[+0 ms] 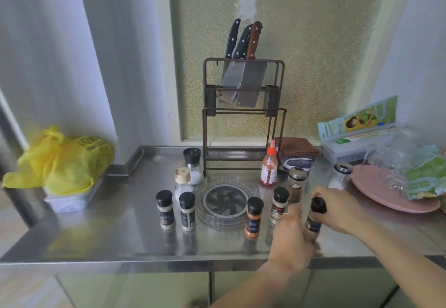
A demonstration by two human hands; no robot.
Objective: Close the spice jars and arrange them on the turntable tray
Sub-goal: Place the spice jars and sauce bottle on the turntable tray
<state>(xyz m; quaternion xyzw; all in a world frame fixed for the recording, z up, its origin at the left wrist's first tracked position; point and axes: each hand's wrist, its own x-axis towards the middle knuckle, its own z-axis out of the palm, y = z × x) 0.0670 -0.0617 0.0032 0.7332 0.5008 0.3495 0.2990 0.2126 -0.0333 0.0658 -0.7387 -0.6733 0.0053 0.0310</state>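
Note:
A clear round turntable tray (205, 213) lies bare in the middle of the steel counter. Near the front right, my left hand (290, 237) grips the body of a dark spice jar (313, 220) while my right hand (337, 207) grips its black cap from the right. Left of the tray stand two black-capped jars (164, 210) (187, 211). To its right are an orange-powder jar (253, 217) and a pale-powder jar (278, 205). Behind them stands a silver-lidded jar (296, 184), and another (340, 175) stands farther right. A wood-capped shaker (183, 182) and a grinder (193, 165) stand behind the tray's left side.
A knife rack (241, 114) with cleavers stands behind the tray, a red sauce bottle (269, 165) and folded cloths (298, 155) beside it. A pink plate (376, 194) under plastic bags fills the right. A yellow bag (60, 160) sits far left. The counter's front edge (120, 263) is near.

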